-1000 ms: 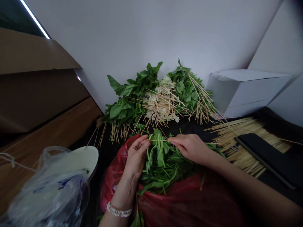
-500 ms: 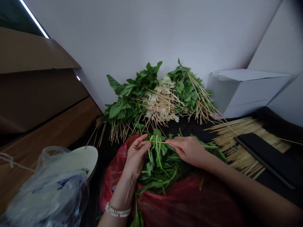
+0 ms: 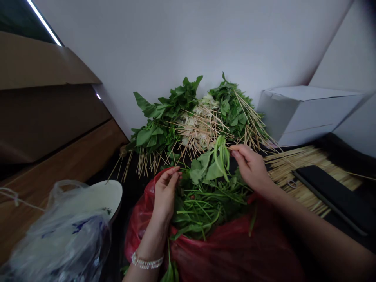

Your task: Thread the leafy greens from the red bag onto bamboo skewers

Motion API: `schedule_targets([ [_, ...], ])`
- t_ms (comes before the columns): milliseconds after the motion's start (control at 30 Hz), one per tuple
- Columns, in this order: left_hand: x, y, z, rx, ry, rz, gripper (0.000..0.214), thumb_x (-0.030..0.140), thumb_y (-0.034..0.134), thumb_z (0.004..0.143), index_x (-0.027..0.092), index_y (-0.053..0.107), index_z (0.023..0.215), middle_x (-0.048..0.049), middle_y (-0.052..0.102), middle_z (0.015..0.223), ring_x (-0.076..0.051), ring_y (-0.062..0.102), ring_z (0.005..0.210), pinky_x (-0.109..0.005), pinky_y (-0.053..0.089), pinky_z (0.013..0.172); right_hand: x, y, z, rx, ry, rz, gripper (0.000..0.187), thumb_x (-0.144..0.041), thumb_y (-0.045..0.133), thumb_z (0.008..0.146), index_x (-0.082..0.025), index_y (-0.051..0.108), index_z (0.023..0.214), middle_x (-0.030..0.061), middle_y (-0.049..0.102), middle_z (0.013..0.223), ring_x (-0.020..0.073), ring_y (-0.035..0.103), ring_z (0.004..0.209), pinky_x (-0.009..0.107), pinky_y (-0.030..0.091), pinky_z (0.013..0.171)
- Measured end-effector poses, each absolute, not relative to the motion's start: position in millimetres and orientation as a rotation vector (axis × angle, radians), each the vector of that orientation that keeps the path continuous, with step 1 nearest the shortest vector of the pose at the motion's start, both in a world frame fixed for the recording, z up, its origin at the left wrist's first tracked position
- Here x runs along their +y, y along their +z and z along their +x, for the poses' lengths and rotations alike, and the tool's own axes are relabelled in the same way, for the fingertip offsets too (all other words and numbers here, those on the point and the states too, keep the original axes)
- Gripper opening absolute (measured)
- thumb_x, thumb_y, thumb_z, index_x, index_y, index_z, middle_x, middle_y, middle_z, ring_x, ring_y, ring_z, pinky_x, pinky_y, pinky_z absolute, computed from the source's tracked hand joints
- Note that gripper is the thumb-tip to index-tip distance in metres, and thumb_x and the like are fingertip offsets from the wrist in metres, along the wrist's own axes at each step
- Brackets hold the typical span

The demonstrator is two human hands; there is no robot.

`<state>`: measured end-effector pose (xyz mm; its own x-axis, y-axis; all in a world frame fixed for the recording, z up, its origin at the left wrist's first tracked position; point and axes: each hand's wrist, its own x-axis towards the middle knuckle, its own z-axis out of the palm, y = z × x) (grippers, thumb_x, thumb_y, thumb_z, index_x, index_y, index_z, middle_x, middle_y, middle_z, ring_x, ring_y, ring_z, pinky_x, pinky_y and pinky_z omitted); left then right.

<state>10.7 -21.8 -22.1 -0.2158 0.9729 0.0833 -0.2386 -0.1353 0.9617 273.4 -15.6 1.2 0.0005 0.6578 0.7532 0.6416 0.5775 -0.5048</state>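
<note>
My right hand pinches a thin bamboo skewer close beside a bunch of leafy greens. Pale green stems are threaded on the skewer, and their broad leaves hang to the left. My left hand, with a beaded bracelet at the wrist, is apart from that bunch. Its thumb and fingertips are drawn together at the edge of the loose greens; whatever is between them, if anything, cannot be made out. Below both hands a red plastic bag lies opened around a heap of loose greens.
Skewered greens and skewered white vegetable pieces are piled against the wall. Bare skewers lie at right beside a black phone-like object. A white box, a pale bowl and a clear plastic bag flank the workspace.
My right hand has moved up and to the right, carrying the skewered greens out of the left hand's reach. My left hand has shifted slightly left and no longer touches the skewer.
</note>
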Motion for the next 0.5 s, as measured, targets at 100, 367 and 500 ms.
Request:
schedule_targets([
  [100, -20, -29, 7, 1.250, 1.467, 1.212, 0.018, 0.027, 0.071, 0.076, 0.018, 0.076, 0.091, -0.0032, 0.074, 0.086, -0.015, 0.065, 0.076, -0.025, 0.050, 0.074, -13, 3, 279, -1.587, 0.035, -1.098, 0.022, -0.028, 0.044, 0.099, -0.022, 0.065, 0.101, 0.0047, 0.069, 0.093, 0.0196, 0.063, 0.086, 0.032, 0.047, 0.077],
  [367, -10, -49, -1, 1.611, 1.251, 1.875, 0.038, 0.011, 0.047, 0.085, 0.015, 0.070, 0.115, -0.0133, 0.074, 0.111, -0.027, 0.066, 0.107, -0.043, 0.047, 0.098, -14, 6, 278, -1.550, 0.080, -1.085, 0.020, -0.027, 0.046, 0.098, -0.023, 0.066, 0.099, 0.0026, 0.070, 0.091, 0.0180, 0.063, 0.083, 0.030, 0.048, 0.075],
  [500, -11, -53, -4, 1.765, 0.920, 2.063, 0.047, 0.004, 0.042, 0.084, 0.011, 0.064, 0.125, -0.0182, 0.073, 0.112, -0.028, 0.068, 0.105, -0.044, 0.050, 0.095, -14, 4, 276, -1.547, 0.083, -1.070, 0.020, -0.026, 0.046, 0.098, -0.022, 0.066, 0.101, 0.0031, 0.071, 0.093, 0.0179, 0.064, 0.086, 0.031, 0.048, 0.077],
])
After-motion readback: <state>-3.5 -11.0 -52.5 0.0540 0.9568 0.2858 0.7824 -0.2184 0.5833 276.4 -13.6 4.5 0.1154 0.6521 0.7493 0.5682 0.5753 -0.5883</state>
